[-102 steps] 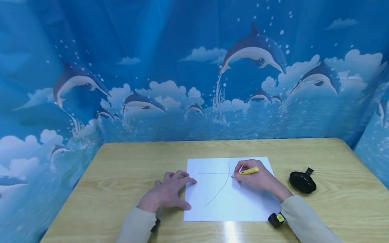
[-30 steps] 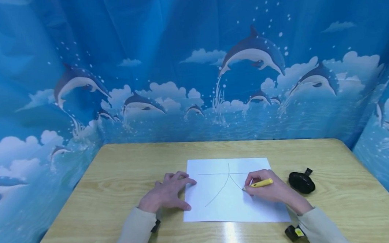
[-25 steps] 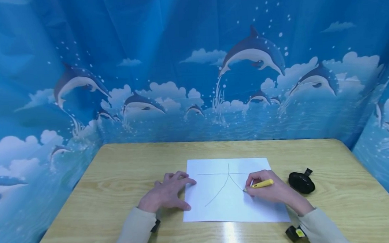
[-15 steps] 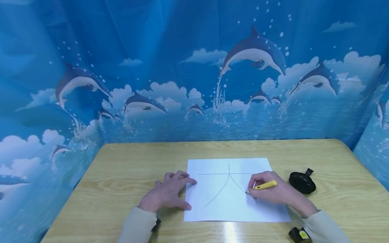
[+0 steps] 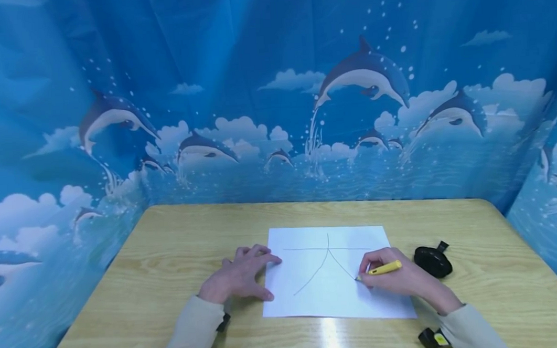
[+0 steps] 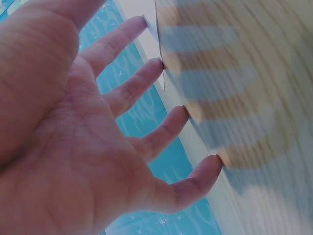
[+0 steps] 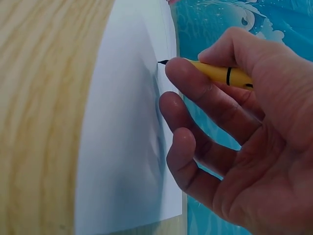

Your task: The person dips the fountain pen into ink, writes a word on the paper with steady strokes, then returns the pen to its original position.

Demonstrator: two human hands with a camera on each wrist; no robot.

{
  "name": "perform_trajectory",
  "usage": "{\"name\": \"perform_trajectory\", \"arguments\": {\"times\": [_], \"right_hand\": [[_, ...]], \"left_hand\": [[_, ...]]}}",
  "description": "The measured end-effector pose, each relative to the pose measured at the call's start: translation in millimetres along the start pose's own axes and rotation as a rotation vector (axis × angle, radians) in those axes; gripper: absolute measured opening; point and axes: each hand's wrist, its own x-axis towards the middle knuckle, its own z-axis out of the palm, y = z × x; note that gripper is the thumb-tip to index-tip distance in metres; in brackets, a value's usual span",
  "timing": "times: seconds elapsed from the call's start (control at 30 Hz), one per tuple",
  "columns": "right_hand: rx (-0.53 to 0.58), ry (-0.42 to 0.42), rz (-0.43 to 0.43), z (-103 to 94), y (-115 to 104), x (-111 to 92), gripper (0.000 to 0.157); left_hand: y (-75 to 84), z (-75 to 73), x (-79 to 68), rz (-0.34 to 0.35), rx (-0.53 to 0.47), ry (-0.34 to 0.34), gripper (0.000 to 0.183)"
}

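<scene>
A white sheet of paper lies on the wooden table, bearing a thin dark cross stroke, a short upright and two slanting lines that part downward. My right hand pinches a yellow pen between thumb and fingers. The pen's dark tip meets the paper at the lower end of the right slanting line; the right wrist view shows the yellow pen with its black point at the sheet. My left hand is spread at the sheet's left edge, fingertips resting on paper and table.
A small black dish-like object with a short tab sits on the table right of the paper. Behind the table hangs a blue curtain printed with dolphins and clouds. Black cameras are strapped at both wrists.
My right hand has moved down and to the right with the pen. The cross stroke has grown rightward and the right slanting line has appeared and lengthened. My left hand stays put.
</scene>
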Motion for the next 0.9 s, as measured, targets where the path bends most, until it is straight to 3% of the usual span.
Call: {"name": "perform_trajectory", "arguments": {"times": [0.9], "right_hand": [[-0.041, -0.025, -0.011, -5.3, 1.1, -9.1, 0.006]], "left_hand": [[0.3, -1.0, -2.2, 0.009, 0.001, 0.006, 0.075]]}}
